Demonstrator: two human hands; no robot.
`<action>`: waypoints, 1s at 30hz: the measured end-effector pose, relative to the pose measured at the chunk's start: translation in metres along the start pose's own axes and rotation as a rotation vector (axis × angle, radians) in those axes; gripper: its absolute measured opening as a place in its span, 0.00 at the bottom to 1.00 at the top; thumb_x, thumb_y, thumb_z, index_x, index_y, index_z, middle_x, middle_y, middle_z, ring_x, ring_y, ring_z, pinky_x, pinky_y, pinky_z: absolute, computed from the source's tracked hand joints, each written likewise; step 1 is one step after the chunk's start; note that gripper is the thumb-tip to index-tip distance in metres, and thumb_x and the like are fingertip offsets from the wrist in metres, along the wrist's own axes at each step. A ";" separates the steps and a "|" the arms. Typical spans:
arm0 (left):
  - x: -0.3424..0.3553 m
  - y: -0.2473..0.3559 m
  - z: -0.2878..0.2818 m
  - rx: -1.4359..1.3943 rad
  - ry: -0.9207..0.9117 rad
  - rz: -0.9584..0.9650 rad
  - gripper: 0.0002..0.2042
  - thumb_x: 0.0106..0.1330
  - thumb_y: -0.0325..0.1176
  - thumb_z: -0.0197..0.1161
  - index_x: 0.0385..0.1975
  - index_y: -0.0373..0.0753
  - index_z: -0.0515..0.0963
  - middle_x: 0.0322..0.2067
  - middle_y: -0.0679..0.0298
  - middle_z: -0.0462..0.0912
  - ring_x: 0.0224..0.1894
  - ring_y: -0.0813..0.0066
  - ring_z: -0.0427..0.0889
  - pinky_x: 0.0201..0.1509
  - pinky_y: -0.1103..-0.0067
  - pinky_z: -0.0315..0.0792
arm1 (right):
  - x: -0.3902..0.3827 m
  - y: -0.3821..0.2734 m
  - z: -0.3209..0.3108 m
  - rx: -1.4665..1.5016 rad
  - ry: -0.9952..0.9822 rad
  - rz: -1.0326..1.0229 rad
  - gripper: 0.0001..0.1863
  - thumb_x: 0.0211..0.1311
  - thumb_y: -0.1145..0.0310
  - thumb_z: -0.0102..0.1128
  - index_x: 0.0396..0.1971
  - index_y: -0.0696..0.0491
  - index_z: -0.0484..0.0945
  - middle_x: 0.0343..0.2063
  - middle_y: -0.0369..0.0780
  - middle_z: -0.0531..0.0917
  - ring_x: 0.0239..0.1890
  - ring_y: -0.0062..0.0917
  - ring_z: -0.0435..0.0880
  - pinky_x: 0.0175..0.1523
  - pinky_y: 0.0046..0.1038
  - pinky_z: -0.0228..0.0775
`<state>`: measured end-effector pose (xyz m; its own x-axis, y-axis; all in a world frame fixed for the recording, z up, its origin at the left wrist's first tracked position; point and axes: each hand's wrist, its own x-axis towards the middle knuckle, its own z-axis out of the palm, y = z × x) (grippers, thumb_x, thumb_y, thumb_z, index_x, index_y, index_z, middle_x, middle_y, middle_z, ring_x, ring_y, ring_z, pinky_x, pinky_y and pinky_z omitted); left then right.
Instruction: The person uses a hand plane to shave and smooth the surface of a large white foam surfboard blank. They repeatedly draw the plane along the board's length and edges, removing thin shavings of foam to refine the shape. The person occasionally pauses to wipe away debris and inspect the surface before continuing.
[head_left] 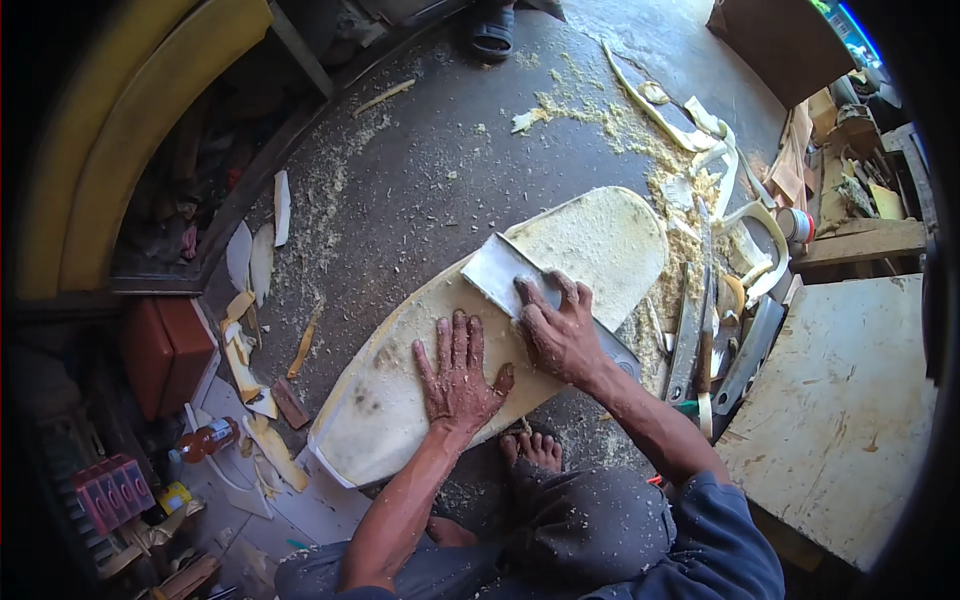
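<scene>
Cream board [380, 400]: mid-view, rounded end toward 2 o'clock, narrower end toward 8. Your left hand [459, 388]: flat on the board, fingers spread, grasping nothing. Your right hand [562, 335], at 2 o'clock from the left: fingers half-curled, holding a flat tool [490, 270] across the board. Shavings [688, 218]: 2 o'clock. Red box [187, 350]: 9 o'clock. Bottle [207, 440]: 8 o'clock.

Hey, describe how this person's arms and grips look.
The left grip and right grip are gloveless and dusty. Both forearms are bare and speckled too, with no watch or cable visible. A dark blue sleeve shows on the right.
</scene>
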<state>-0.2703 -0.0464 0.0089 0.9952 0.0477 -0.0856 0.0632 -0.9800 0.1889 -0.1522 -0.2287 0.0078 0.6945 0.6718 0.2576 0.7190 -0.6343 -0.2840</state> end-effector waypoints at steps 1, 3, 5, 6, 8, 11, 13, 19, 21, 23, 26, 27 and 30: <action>-0.003 0.005 -0.001 -0.005 -0.014 0.014 0.41 0.73 0.61 0.47 0.77 0.35 0.58 0.79 0.49 0.52 0.81 0.49 0.47 0.79 0.39 0.32 | -0.012 0.018 -0.006 -0.070 0.037 0.001 0.06 0.69 0.66 0.57 0.41 0.50 0.77 0.62 0.40 0.81 0.68 0.48 0.68 0.64 0.52 0.58; -0.002 0.001 -0.002 -0.008 -0.008 0.036 0.41 0.73 0.61 0.48 0.77 0.35 0.58 0.79 0.50 0.52 0.81 0.49 0.48 0.79 0.40 0.33 | -0.007 0.085 -0.033 -0.178 0.049 0.172 0.06 0.73 0.66 0.55 0.41 0.51 0.79 0.59 0.50 0.82 0.63 0.43 0.72 0.64 0.53 0.58; 0.008 0.013 -0.002 0.011 -0.019 0.061 0.41 0.73 0.61 0.47 0.77 0.35 0.57 0.79 0.50 0.52 0.81 0.49 0.48 0.79 0.40 0.33 | 0.005 0.131 -0.026 -0.288 0.125 0.247 0.09 0.71 0.66 0.55 0.46 0.52 0.77 0.58 0.51 0.81 0.59 0.43 0.75 0.62 0.54 0.60; 0.005 0.014 -0.002 0.026 -0.048 0.064 0.42 0.73 0.62 0.47 0.77 0.35 0.57 0.79 0.50 0.52 0.81 0.49 0.48 0.79 0.40 0.33 | 0.020 0.109 -0.009 -0.270 0.119 0.287 0.11 0.70 0.66 0.55 0.48 0.53 0.76 0.59 0.48 0.81 0.60 0.44 0.75 0.62 0.54 0.61; 0.008 0.002 -0.003 0.053 -0.033 0.035 0.43 0.72 0.63 0.48 0.77 0.36 0.56 0.79 0.51 0.53 0.81 0.49 0.47 0.79 0.40 0.33 | 0.034 0.039 0.002 -0.116 0.141 0.047 0.14 0.67 0.65 0.57 0.50 0.51 0.74 0.66 0.42 0.77 0.68 0.49 0.68 0.63 0.55 0.61; -0.003 -0.002 0.000 0.024 -0.018 0.027 0.43 0.71 0.62 0.49 0.78 0.36 0.57 0.79 0.51 0.53 0.81 0.50 0.47 0.79 0.40 0.33 | -0.011 0.045 -0.016 -0.162 0.030 -0.022 0.08 0.68 0.65 0.58 0.44 0.49 0.75 0.65 0.45 0.78 0.68 0.48 0.68 0.63 0.54 0.59; 0.004 0.005 0.000 0.040 -0.023 0.046 0.43 0.71 0.62 0.48 0.78 0.37 0.57 0.79 0.52 0.53 0.82 0.51 0.47 0.80 0.40 0.33 | -0.024 0.115 -0.055 -0.295 0.056 0.164 0.06 0.71 0.65 0.56 0.42 0.49 0.75 0.61 0.48 0.81 0.64 0.46 0.72 0.63 0.52 0.59; -0.001 0.006 0.000 0.033 -0.040 0.017 0.42 0.72 0.60 0.48 0.78 0.35 0.56 0.80 0.51 0.51 0.82 0.50 0.45 0.80 0.42 0.31 | -0.023 0.040 -0.030 -0.146 0.168 0.127 0.04 0.70 0.66 0.57 0.38 0.50 0.75 0.60 0.46 0.81 0.63 0.46 0.72 0.62 0.50 0.61; 0.003 0.009 0.000 0.046 -0.034 0.033 0.42 0.72 0.61 0.48 0.78 0.35 0.55 0.80 0.51 0.51 0.82 0.50 0.44 0.80 0.42 0.31 | -0.029 0.089 -0.049 -0.210 0.095 0.175 0.07 0.71 0.64 0.56 0.37 0.52 0.75 0.60 0.47 0.80 0.61 0.45 0.74 0.60 0.50 0.63; 0.000 0.011 -0.003 0.062 -0.053 0.043 0.42 0.72 0.62 0.46 0.78 0.35 0.55 0.80 0.51 0.51 0.82 0.50 0.44 0.80 0.42 0.30 | -0.036 0.098 -0.047 -0.209 0.065 0.266 0.08 0.72 0.63 0.57 0.36 0.52 0.75 0.59 0.47 0.81 0.59 0.44 0.76 0.59 0.50 0.64; 0.002 0.010 -0.002 0.069 -0.046 0.036 0.43 0.72 0.62 0.46 0.78 0.35 0.55 0.79 0.50 0.51 0.82 0.50 0.44 0.80 0.42 0.30 | -0.028 0.100 -0.040 -0.155 0.128 0.419 0.06 0.72 0.63 0.58 0.37 0.49 0.77 0.55 0.49 0.85 0.59 0.39 0.78 0.57 0.50 0.64; 0.003 0.006 -0.002 0.060 -0.042 0.022 0.42 0.73 0.62 0.46 0.78 0.35 0.55 0.79 0.50 0.51 0.82 0.51 0.44 0.80 0.42 0.30 | -0.034 0.046 -0.020 -0.193 0.218 0.161 0.08 0.73 0.62 0.58 0.36 0.50 0.77 0.62 0.50 0.80 0.66 0.37 0.71 0.58 0.49 0.64; 0.007 0.007 -0.001 0.027 -0.023 0.025 0.42 0.73 0.61 0.46 0.78 0.35 0.55 0.79 0.50 0.51 0.82 0.51 0.44 0.80 0.42 0.30 | -0.031 0.068 -0.022 -0.157 0.187 0.138 0.07 0.72 0.64 0.58 0.39 0.51 0.77 0.60 0.51 0.80 0.63 0.37 0.71 0.57 0.46 0.65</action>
<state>-0.2630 -0.0531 0.0107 0.9944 0.0192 -0.1037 0.0363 -0.9856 0.1650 -0.1242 -0.3015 0.0010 0.7690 0.5016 0.3963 0.6022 -0.7765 -0.1857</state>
